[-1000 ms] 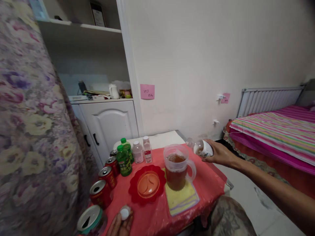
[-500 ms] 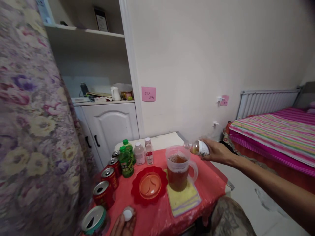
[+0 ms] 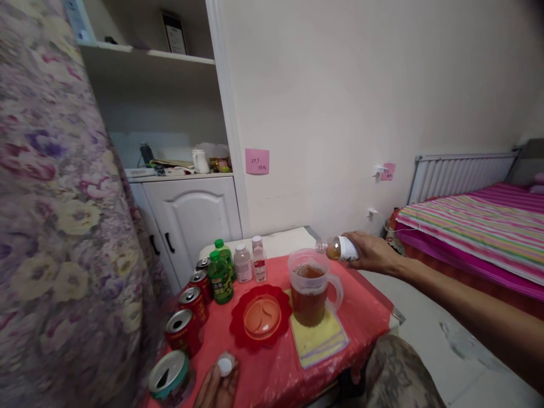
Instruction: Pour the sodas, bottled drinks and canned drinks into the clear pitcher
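In my right hand point(image 3: 369, 253) a clear bottle point(image 3: 340, 248) with a white label lies nearly on its side, its mouth over the rim of a plastic pitcher point(image 3: 309, 297). Brown, frothy liquid fills much of the pitcher, which stands on a folded yellow cloth point(image 3: 318, 341). My left hand point(image 3: 219, 388) grips a white bottle cap point(image 3: 225, 364) between its fingers, low at the table's front. Between the two hands sits a red scalloped dish point(image 3: 236, 330) with an orange round lid point(image 3: 262, 316) in it.
Several drink cans point(image 3: 183, 331) line the left side of the red-covered table point(image 3: 272, 377). Behind them stand two green bottles point(image 3: 221, 283) and two clear bottles point(image 3: 243, 265) with white caps. A floral curtain point(image 3: 59, 226) hangs at the left; a bed point(image 3: 476, 226) is at the right.
The bottle in my right hand lies slightly nearer level, with its mouth still at the pitcher's rim. The view has shifted a little; my left hand keeps the cap.
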A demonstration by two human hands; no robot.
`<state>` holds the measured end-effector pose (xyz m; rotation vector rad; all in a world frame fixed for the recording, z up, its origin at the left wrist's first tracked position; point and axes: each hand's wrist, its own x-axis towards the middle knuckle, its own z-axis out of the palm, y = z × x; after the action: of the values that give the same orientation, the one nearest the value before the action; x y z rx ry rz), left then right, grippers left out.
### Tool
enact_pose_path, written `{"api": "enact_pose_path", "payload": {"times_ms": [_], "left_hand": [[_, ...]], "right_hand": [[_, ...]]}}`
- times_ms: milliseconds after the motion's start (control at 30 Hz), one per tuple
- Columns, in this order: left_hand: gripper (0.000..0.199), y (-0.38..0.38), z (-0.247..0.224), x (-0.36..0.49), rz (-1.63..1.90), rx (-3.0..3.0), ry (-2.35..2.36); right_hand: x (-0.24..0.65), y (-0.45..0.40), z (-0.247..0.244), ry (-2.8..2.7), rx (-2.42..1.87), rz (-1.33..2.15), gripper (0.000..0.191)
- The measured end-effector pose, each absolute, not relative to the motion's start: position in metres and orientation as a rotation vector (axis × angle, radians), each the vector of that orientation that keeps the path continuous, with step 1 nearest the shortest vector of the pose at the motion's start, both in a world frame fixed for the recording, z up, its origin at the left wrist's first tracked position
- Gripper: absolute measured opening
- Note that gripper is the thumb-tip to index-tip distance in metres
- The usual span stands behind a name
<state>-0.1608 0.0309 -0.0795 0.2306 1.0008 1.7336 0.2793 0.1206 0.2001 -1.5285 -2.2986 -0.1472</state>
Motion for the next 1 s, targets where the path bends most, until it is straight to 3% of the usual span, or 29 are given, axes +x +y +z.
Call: {"api": "enact_pose_path", "payload": {"times_ms": [367,767,1000], "left_hand": [[0.039,0.025,-0.054,-0.152,1.668,0.173,0.852],[0.020,0.024,-0.046,-0.149,1.662,0.103,0.842],[0.024,0.021,-0.039,-0.144,1.662,0.090,0.880]], "right_hand": [[0.276,0.125,0.202,-2.331,-1.523,-0.251,0.052],[0.284,0.128,0.191,-2.360,-1.474,-0.314,0.050],[0.289,0.133,0.183,-2.382,-1.452,-0.364,0.053]]}}
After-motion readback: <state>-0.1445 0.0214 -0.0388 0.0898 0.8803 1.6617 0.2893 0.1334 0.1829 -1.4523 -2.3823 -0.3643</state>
